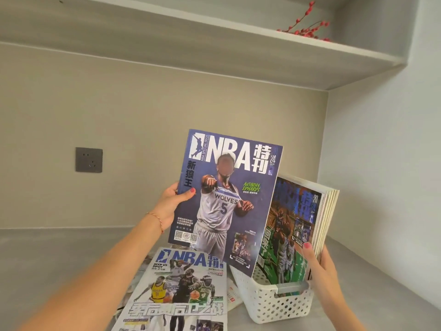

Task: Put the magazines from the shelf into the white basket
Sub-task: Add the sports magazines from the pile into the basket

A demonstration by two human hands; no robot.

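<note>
L hand pinching blue mag by left edge, held upright above white basket; R hand clamping upright mags in basket | step: inserting | next: lower into front gap; flat mags remaining on shelf

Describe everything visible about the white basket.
The white basket is a small rectangular bin that looks like plastic, its walls perforated with round holes and a slot handle in the near end. It sits upright on the grey surface, right of a magazine lying flat. A stack of magazines stands in it, leaning right and steadied by the right hand. The left hand holds a blue magazine whose lower corner overlaps the basket's left rim.
</note>
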